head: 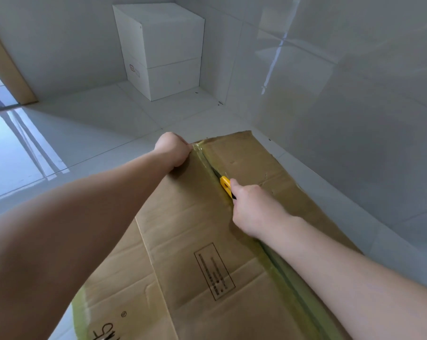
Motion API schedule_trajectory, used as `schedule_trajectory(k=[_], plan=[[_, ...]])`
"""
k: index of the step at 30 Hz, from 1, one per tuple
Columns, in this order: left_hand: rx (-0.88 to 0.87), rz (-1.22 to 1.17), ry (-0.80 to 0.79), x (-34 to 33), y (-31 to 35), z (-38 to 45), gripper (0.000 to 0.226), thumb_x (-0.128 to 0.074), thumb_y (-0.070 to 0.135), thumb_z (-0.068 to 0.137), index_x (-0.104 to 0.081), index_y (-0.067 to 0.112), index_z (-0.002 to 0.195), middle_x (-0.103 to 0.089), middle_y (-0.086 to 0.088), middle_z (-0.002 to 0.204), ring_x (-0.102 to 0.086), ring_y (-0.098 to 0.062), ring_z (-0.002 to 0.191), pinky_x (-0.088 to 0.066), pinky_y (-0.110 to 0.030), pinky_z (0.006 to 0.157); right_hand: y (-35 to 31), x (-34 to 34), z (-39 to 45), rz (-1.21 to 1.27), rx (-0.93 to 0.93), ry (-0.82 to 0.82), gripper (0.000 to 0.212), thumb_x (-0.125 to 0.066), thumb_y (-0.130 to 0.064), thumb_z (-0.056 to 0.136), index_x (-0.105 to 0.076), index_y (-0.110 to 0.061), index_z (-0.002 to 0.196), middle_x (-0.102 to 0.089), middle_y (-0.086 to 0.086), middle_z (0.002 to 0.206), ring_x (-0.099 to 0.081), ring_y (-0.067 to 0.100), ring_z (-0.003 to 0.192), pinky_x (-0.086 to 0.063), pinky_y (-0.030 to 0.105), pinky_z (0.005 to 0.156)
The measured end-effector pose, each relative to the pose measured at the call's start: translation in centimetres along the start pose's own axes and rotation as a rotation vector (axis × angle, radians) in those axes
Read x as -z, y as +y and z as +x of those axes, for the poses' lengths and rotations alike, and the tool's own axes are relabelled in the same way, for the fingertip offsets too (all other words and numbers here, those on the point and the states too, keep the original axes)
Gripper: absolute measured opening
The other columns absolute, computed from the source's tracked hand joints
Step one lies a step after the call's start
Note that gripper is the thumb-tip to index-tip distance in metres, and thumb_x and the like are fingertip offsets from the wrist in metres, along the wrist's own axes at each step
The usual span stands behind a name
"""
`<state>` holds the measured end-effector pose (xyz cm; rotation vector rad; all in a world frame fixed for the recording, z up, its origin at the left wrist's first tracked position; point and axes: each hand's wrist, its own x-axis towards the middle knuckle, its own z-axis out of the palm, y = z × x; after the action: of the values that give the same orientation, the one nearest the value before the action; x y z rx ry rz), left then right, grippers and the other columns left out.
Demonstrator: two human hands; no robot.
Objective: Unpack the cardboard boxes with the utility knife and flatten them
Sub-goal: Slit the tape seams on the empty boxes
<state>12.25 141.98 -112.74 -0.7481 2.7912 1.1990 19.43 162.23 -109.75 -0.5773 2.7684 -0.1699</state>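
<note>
Knife in the taped seam of a big cardboard box on the floor.

The cardboard box (195, 241) lies on the tiled floor (84, 133) beside the wall (330, 94), its top crossed by a strip of clear tape (293, 280) along the middle seam. The yellow knife (226, 184) sits on that seam, towards the box's far end, blade pointing away from the person. The right hand (254, 207) is wrapped round the knife's handle, with one finger laid along its top. The left hand (174, 148) is curled over the box's far edge just left of the seam, gripping it. Beyond the box, in the corner of the room, stands a white cabinet (163, 50). A doorway (1, 77) shows to the left of it.
</note>
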Motion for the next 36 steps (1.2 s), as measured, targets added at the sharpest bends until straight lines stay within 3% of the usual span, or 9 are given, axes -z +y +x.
schedule_trajectory(k=[3,5,7,9,15,23,30,36], plan=[[-0.103,0.187,0.099,-0.2,-0.8,0.3,0.021,-0.05,0.025,0.095,-0.064,0.012,0.105,-0.061,-0.008,0.114,-0.053,-0.03,0.108,-0.04,-0.04,0.096,-0.8,0.3,1.3,-0.02,-0.016,-0.033,0.059,-0.038,-0.005,0.097,-0.019,-0.016,0.151,-0.054,0.013,0.108,-0.047,0.021,0.073,-0.033,0.026,0.046],[-0.331,0.367,0.147,-0.9,-2.0,-0.3,0.027,-0.048,0.014,0.091,-0.058,0.016,0.116,-0.053,-0.008,0.121,-0.044,-0.029,0.117,-0.03,-0.041,0.102,-0.9,-0.2,1.5,-0.026,-0.023,-0.059,0.062,-0.038,-0.005,0.097,-0.015,-0.017,0.153,-0.054,0.015,0.117,-0.048,0.024,0.082,-0.042,0.03,0.057],[-0.619,0.49,0.061,-1.3,-2.6,-1.2,0.036,-0.049,0.007,0.084,-0.059,0.02,0.116,-0.053,-0.003,0.122,-0.042,-0.024,0.12,-0.026,-0.037,0.106,-0.7,-0.7,1.2,-0.004,-0.027,-0.059,0.062,-0.039,-0.006,0.097,-0.015,-0.019,0.153,-0.053,0.015,0.12,-0.049,0.025,0.087,-0.048,0.034,0.068],[-0.737,0.489,-0.063,-1.3,-2.6,-1.7,0.039,-0.05,0.002,0.08,-0.062,0.022,0.112,-0.055,0.001,0.118,-0.045,-0.02,0.117,-0.031,-0.031,0.103,-0.3,-0.8,1.0,0.018,-0.027,-0.044,0.062,-0.039,-0.007,0.097,-0.016,-0.02,0.153,-0.053,0.015,0.122,-0.053,0.026,0.092,-0.053,0.037,0.075],[-0.672,0.47,-0.21,-1.0,-2.3,-1.4,0.051,-0.045,-0.003,0.08,-0.06,0.026,0.119,-0.048,0.002,0.122,-0.039,-0.018,0.119,-0.04,-0.034,0.1,0.5,-0.6,-0.4,0.006,-0.025,-0.056,0.059,-0.04,-0.009,0.095,-0.024,-0.019,0.15,-0.055,0.014,0.119,-0.057,0.029,0.095,-0.054,0.038,0.076],[-0.899,0.476,-0.23,-2.4,-2.3,-3.0,0.043,-0.047,-0.003,0.078,-0.069,0.017,0.109,-0.059,0.001,0.113,-0.049,-0.021,0.109,-0.045,-0.037,0.092,1.7,-0.7,-3.2,-0.01,-0.022,-0.07,0.058,-0.04,-0.009,0.095,-0.023,-0.02,0.15,-0.058,0.013,0.119,-0.057,0.031,0.101,-0.052,0.037,0.08],[-0.869,0.48,-0.291,-2.6,-2.4,-3.4,0.049,-0.048,-0.005,0.076,-0.068,0.02,0.113,-0.059,0.006,0.118,-0.05,-0.017,0.113,-0.046,-0.037,0.093,2.1,-0.6,-3.7,-0.028,-0.003,-0.071,0.059,-0.04,-0.008,0.095,-0.024,-0.019,0.151,-0.057,0.012,0.118,-0.056,0.029,0.097,-0.049,0.033,0.073],[-0.893,0.544,-0.267,-3.0,-1.8,-4.0,0.046,-0.047,0.0,0.079,-0.067,0.02,0.115,-0.057,0.005,0.12,-0.049,-0.017,0.115,-0.047,-0.036,0.09,3.3,-0.8,-6.0,-0.038,-0.017,-0.101,0.061,-0.04,-0.008,0.095,-0.02,-0.021,0.151,-0.055,0.007,0.104,-0.049,0.022,0.082,-0.043,0.029,0.058]])
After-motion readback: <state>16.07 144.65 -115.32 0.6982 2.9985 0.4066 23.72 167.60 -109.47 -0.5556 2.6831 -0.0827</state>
